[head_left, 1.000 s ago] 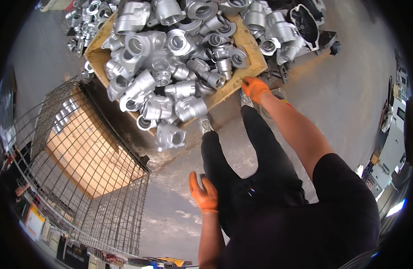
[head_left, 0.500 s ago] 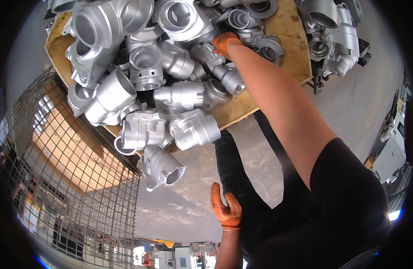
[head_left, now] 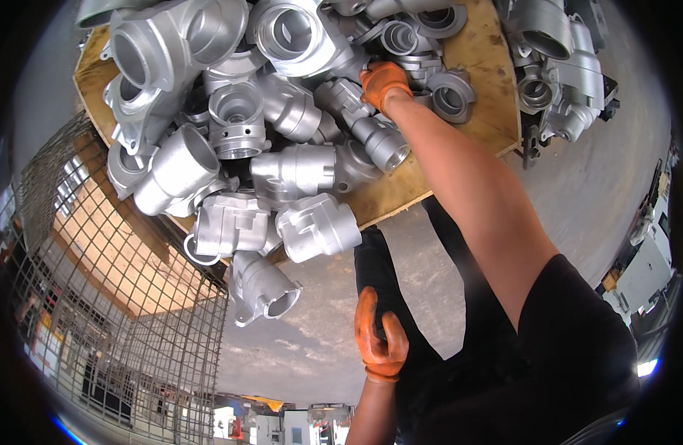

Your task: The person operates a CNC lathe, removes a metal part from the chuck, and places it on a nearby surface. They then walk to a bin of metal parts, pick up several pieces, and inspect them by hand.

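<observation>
My right hand (head_left: 386,83), in an orange glove, reaches far into a heap of silver cast-metal housings. Its fingers curl round the far end of a tubular metal casting (head_left: 378,141); the fingertips are partly hidden. Close by, a round flanged casting (head_left: 454,98) lies to the right. Down in front of my dark trousers, my left hand (head_left: 378,341), also gloved in orange, hangs with thumb and fingers apart and holds nothing. Ahead of it, at the heap's near edge, a casting with an open round mouth (head_left: 261,288) overhangs the board.
A yellowish wooden board (head_left: 490,74) lies under the heap. On the left stands a wire mesh cage (head_left: 134,319) with wooden panels in it. More castings (head_left: 571,74) are stacked on the far right. Grey concrete floor (head_left: 312,319) shows between heap and legs.
The heap has shifted slightly down in view. My right hand stays at the same casting, its glove now showing more fully. My left hand has risen a little, still open.
</observation>
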